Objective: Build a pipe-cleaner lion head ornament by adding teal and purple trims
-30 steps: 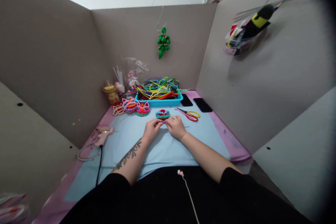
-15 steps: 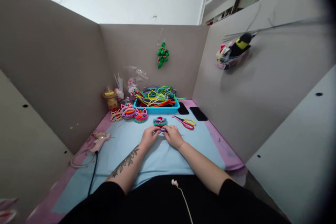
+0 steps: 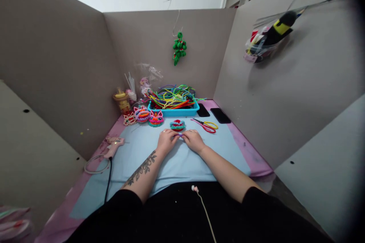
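Note:
Between my fingertips is a small purple piece of pipe cleaner (image 3: 180, 135), mostly covered by the fingers. My left hand (image 3: 167, 141) pinches one end of it, and my right hand (image 3: 194, 140) pinches the other. Just beyond them a teal and red pipe-cleaner figure (image 3: 177, 125) rests on the pale blue cloth (image 3: 137, 159). Scissors (image 3: 207, 125) with red and yellow handles lie open to the right of that figure. Left of it stand finished-looking animal heads, among them a pink and orange one (image 3: 156, 119) and a lilac and orange one (image 3: 142, 114).
At the back a blue tray (image 3: 173, 112) is heaped with colourful pipe cleaners (image 3: 173, 98). Two dark phones (image 3: 220, 115) lie at its right. A pink glue gun (image 3: 114, 147) with its cord is on the left. Grey partitions (image 3: 168, 53) enclose the table.
The whole view has shifted slightly. My hands stay together at the purple piece, with the left-hand fingers now lying flatter over it.

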The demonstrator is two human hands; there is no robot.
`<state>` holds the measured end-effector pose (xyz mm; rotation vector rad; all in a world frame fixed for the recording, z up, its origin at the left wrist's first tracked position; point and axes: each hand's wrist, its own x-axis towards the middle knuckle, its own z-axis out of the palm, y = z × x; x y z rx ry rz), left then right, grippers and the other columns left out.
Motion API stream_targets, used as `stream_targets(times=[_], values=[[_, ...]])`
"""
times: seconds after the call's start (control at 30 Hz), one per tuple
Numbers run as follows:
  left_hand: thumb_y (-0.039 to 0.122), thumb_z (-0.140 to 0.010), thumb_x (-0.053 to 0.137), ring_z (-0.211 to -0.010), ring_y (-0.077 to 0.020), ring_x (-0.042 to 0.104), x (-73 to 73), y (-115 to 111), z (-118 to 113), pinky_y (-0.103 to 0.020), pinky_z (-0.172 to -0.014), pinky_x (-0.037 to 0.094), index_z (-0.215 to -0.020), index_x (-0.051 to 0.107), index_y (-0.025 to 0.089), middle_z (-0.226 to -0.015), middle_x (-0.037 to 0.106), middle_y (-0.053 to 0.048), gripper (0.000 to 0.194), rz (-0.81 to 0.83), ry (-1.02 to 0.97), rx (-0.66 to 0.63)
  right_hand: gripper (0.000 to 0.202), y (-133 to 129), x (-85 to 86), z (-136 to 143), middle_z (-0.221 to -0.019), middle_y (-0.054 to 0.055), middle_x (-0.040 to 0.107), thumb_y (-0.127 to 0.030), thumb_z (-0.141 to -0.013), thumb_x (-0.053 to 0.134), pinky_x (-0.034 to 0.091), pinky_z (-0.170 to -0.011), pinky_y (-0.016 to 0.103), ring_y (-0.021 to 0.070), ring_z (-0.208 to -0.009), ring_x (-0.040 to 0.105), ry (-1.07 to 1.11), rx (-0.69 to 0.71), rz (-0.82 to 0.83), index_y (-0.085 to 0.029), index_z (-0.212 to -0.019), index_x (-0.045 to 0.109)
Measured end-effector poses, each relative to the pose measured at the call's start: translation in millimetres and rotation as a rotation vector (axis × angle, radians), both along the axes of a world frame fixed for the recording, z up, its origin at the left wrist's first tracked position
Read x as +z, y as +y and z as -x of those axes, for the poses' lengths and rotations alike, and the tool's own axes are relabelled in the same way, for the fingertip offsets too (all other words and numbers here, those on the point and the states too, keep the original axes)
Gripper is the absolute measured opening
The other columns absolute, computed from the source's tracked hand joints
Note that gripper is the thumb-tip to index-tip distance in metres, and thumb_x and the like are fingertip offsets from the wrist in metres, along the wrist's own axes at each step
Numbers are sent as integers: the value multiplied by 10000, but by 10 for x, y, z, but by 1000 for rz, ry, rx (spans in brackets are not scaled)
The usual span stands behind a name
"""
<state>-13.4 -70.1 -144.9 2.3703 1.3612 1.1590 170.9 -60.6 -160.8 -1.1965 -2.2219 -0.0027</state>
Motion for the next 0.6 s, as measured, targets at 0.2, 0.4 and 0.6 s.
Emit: stream_targets(times=[0.2,0.4,0.6], values=[[291,-833,573,-838,-213,586,-25,35,13,-359,-807,414,-820,692,209,-833,692,-64,145,-16,-6,63,171,-6,9,-6,-921,51,689,-260,-900,488,369,-824,316,187,-875,587,12,-9,4,-192,-980,623],[261,-821,586,-805,-199,587,-59,65,45,-353,-811,416,-800,698,214,-796,698,-48,123,-9,20,44,128,-17,38,-14,-743,33,655,-212,-867,523,342,-794,317,192,-804,559,-27,-30,8,-193,-775,609],[273,-773,647,-887,-224,586,-35,40,40,-388,-853,399,-870,705,228,-884,705,-62,121,-22,41,38,139,-15,44,-5,-760,36,663,-213,-883,515,342,-779,307,184,-791,566,-42,-31,7,-187,-784,610]])
